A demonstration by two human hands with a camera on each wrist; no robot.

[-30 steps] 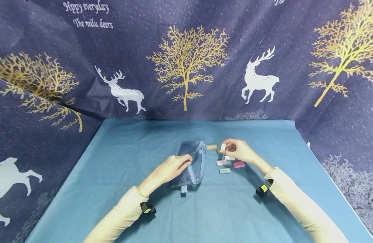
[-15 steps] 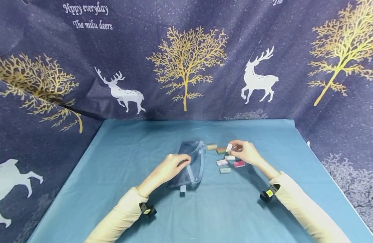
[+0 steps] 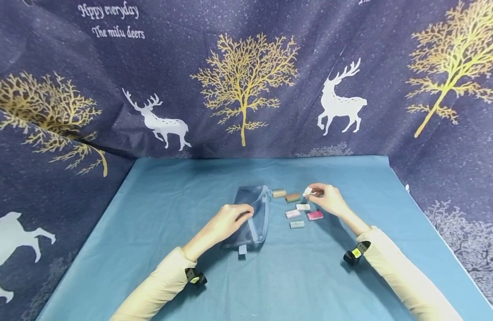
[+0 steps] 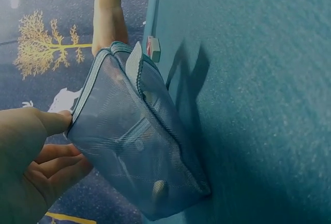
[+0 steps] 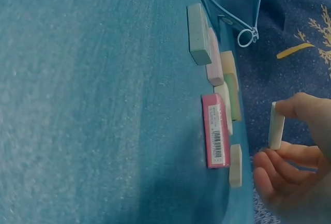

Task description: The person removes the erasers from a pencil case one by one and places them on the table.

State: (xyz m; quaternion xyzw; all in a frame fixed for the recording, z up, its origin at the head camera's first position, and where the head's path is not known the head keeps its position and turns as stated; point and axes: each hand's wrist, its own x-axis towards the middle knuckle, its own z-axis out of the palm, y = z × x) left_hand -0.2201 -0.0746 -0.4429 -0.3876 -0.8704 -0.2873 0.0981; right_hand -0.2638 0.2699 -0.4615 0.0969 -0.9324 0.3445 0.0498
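Observation:
My left hand [image 3: 230, 219] pinches the rim of a blue mesh zip pouch [image 4: 129, 131] between thumb and fingers. The pouch's zip side stands open, and a small pale object [image 4: 159, 188] shows through the mesh near the bottom. To the right of the pouch, my right hand [image 3: 326, 199] holds a white eraser [image 5: 276, 125] by its ends, above the table. Beneath and left of that hand lie several erasers: a pink one [image 3: 315, 216] with a barcode label, a pale green one [image 3: 297, 224], a white one [image 3: 303, 207] and a pinkish-white one [image 3: 293, 214].
A yellowish eraser [image 3: 279, 193] lies beside the pouch's zip ring, with an orange and green eraser [image 3: 293, 197] next to it. Another white eraser [image 5: 235, 165] shows in the right wrist view. A dark printed curtain [image 3: 246, 89] rises behind the blue tabletop [image 3: 182, 178].
The right hand has moved right with the white eraser, away from the pouch, uncovering the orange and green eraser. The left hand keeps its pinch on the pouch.

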